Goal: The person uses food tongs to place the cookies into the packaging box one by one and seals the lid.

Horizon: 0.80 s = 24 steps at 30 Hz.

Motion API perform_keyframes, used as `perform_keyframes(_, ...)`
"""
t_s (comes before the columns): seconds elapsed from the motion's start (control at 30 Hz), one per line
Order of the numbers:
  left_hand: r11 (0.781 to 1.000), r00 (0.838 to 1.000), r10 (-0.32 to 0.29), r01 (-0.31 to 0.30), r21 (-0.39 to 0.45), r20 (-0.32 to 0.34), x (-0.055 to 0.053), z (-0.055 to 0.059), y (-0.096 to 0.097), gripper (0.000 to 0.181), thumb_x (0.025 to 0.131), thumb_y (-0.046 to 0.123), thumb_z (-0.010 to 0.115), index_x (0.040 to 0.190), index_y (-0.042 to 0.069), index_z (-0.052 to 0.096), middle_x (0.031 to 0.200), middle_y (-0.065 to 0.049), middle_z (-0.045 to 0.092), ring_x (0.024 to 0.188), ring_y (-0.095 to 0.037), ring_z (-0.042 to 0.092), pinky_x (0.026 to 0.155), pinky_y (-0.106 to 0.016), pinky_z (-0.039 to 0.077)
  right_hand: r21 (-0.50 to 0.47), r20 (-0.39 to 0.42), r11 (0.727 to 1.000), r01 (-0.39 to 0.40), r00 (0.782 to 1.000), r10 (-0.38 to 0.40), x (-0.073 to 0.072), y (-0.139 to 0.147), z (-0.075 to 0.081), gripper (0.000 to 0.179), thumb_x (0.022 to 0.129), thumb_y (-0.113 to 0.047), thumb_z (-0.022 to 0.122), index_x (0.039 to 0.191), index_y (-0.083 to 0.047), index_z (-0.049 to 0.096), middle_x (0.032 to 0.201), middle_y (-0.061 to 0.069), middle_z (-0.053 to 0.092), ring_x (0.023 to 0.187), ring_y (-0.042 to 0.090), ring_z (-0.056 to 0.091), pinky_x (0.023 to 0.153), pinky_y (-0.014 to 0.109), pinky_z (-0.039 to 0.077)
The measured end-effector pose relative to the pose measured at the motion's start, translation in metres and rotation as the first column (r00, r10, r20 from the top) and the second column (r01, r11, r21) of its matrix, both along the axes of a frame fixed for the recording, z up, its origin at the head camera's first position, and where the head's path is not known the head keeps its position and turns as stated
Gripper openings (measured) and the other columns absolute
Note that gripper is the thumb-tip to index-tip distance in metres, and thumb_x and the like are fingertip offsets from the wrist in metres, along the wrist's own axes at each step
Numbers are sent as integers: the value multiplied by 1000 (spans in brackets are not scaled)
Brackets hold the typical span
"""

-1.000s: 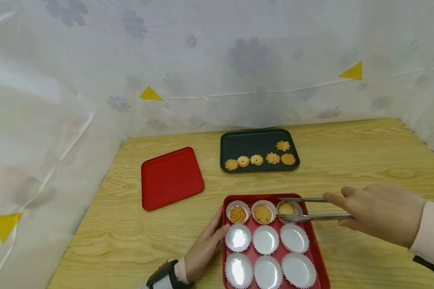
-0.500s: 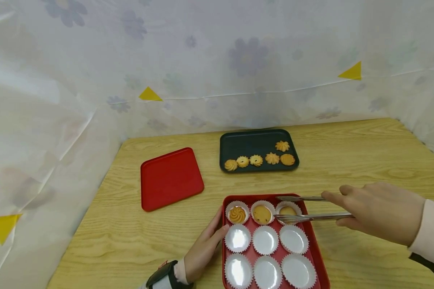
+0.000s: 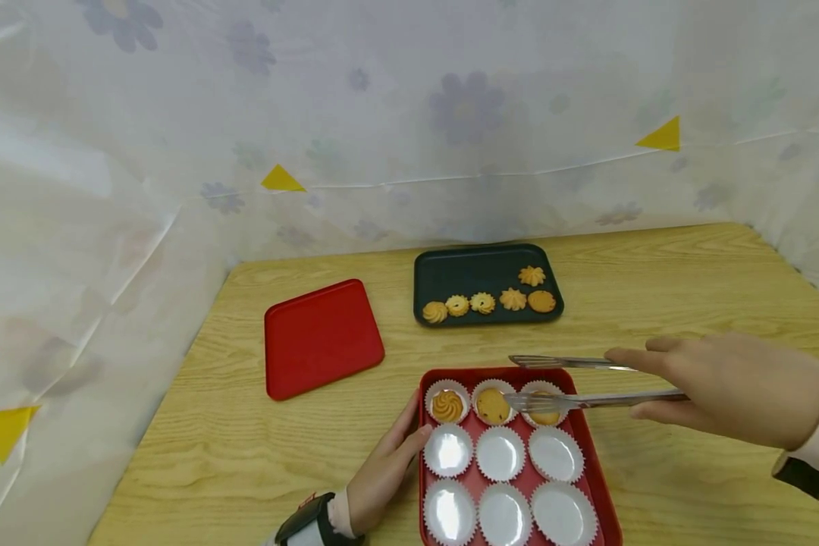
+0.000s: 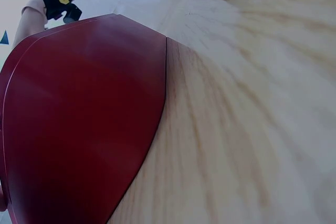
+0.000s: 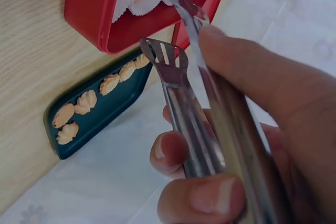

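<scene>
My right hand (image 3: 744,387) grips metal tongs (image 5: 178,108) whose slotted tips are spread apart with nothing between them. They hover over the far right corner of a red box (image 3: 604,493) lined with rows of white paper cups (image 3: 501,453). A swirled cookie (image 3: 447,406), a round speckled cookie (image 3: 493,406) and a third cookie (image 3: 544,417) lie in the far row; one tong arm partly covers the third. My left hand (image 3: 382,474) holds the box's left wall, thumb at the rim and fingers along the outside. The wall (image 4: 84,119) fills much of the left wrist view.
A dark green tray (image 3: 478,265) stands at the back of the wooden table (image 3: 211,455), with several cookies (image 3: 513,299) mostly along its near edge. A flat red tray (image 3: 324,339) lies to the left. Patterned sheeting (image 3: 409,114) hangs behind the table.
The tongs have spread wider and lifted off the cookie in the far right cup, shifting slightly left. That cookie stays in its cup. My left hand stays on the box.
</scene>
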<state>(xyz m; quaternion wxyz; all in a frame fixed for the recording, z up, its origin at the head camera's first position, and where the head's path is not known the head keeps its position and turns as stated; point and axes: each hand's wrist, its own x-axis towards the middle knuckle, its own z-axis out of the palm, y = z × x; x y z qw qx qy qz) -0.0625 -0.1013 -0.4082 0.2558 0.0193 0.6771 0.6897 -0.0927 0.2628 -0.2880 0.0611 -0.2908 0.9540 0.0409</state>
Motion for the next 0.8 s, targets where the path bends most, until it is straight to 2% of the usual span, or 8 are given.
perform_keyframes(0.2, 1000, 1000, 1, -1, 2, -1, 0, 0, 0, 66, 102, 37, 45, 157, 18, 13, 163, -10, 12, 148, -32, 10, 118, -55, 14, -127, 25, 992, -2, 1000, 5, -11, 4, 6, 62, 83, -52, 68, 130, -11, 61, 91, -12, 61, 49, -8, 36, 45, 18, 37)
perform_keyframes(0.33, 1000, 1000, -2, 2, 0, -2, 0, 0, -1, 66, 102, 37, 45, 157, 18, 13, 163, -10, 12, 148, -33, 11, 117, -55, 15, -187, -13, 982, -17, 1000, 15, -21, 6, 9, 60, 83, -43, 72, 130, -7, 60, 86, -14, 58, 54, -8, 36, 47, 18, 37)
perform_keyframes(0.57, 1000, 1000, -8, 8, 4, -5, -1, 0, -1, 66, 103, 37, 45, 157, 17, 12, 163, -10, 12, 148, -33, 9, 117, -55, 14, -162, -73, 986, 31, 996, -43, -44, 9, 12, 62, 84, -39, 73, 132, -3, 58, 86, -8, 62, 56, -5, 40, 50, 20, 40)
perform_keyframes(0.6, 1000, 1000, -8, 8, 5, -6, -1, 0, -1, 66, 103, 36, 45, 157, 17, 12, 163, -10, 12, 148, -32, 9, 117, -55, 13, -161, -69, 986, 40, 996, -52, -47, 9, 12, 62, 84, -38, 73, 133, -3, 57, 82, -10, 60, 54, -5, 40, 50, 21, 40)
perform_keyframes(0.8, 1000, 1000, -7, 7, 3, -4, 0, 0, -1, 67, 103, 37, 45, 157, 17, 12, 163, -10, 11, 148, -33, 9, 117, -56, 14, -174, -18, 980, 94, 995, -99, -68, 14, 10, 67, 86, -41, 71, 135, 1, 53, 91, -1, 68, 60, 1, 51, 56, 28, 48)
